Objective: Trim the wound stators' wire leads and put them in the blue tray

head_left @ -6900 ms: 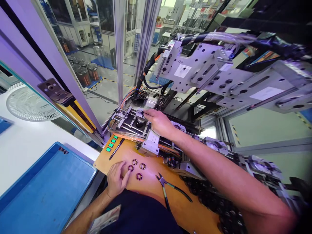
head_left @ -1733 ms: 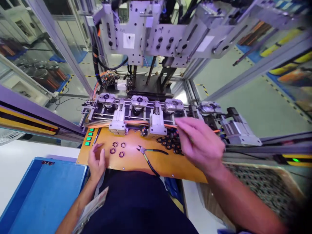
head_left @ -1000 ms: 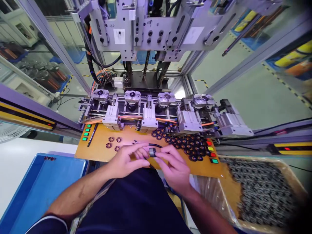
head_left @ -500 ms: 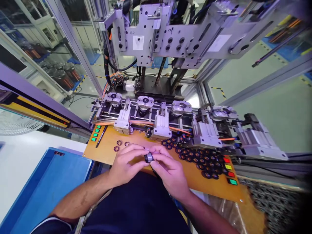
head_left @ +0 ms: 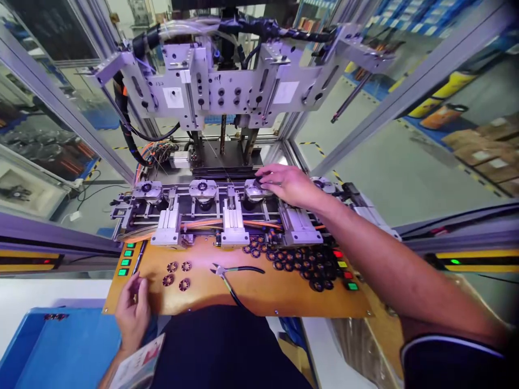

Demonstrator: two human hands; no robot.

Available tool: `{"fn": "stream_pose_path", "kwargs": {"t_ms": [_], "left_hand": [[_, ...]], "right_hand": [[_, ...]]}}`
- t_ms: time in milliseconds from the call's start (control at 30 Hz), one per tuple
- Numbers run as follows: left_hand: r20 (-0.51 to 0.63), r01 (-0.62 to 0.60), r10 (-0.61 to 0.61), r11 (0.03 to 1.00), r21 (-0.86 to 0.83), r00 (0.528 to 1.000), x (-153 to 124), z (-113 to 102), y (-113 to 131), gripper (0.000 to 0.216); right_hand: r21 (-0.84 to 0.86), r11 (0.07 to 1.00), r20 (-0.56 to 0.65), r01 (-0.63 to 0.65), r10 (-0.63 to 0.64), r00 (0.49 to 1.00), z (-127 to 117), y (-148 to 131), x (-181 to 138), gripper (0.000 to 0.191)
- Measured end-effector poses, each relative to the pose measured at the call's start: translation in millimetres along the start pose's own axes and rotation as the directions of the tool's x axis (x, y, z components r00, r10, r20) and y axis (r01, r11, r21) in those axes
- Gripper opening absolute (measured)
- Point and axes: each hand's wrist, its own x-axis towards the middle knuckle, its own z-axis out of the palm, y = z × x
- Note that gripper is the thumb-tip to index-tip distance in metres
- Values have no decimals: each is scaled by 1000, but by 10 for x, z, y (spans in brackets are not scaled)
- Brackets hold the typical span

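- Hands are no longer meeting over the orange board (head_left: 259,294): the right hand (head_left: 286,185) is now reaching to the third round fixture (head_left: 256,190), fingers curled over it; whether it is gripping the small dark part, I cannot tell.
- Left hand (head_left: 133,310) is resting loosely open, holding nothing, at the board's left edge near four wound rings (head_left: 177,274).
- Cutters (head_left: 231,275) are lying untouched mid-board.

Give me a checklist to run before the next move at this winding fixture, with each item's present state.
1. Right hand over the third fixture head: ok.
2. Part seated in that head: cannot tell, hand covers it.
3. Left hand resting on the orange board, grip empty: ok.
4. Pliers lying free on the board: ok.
5. First two heads unobstructed: ok.
6. Loose rings within the left hand's reach: ok.
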Motion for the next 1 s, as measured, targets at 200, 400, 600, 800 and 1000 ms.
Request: {"fn": "stream_pose_path", "kwargs": {"t_ms": [200, 400, 600, 800, 1000], "left_hand": [[36, 51, -53, 997, 58, 998, 33, 27, -96, 52], [47, 26, -29, 997, 72, 998, 82, 65, -115, 53], [60, 17, -21, 997, 74, 998, 71, 57, -115, 53], [48, 26, -30, 996, 81, 998, 74, 71, -168, 54], [53, 11, -14, 998, 68, 999, 76, 53, -154, 53]], "right_hand": [[-114, 992, 135, 58, -43, 990, -44, 3, -29, 23], [-230, 970, 214, 82, -32, 976, -10, 5, 60, 23], [-309, 945, 215, 106, -39, 976, -27, -78, -71, 31], [-334, 937, 112, 100, -66, 992, 171, -50, -314, 39], [-366, 928, -64, 68, -98, 993, 48, -272, -503, 43]]}}
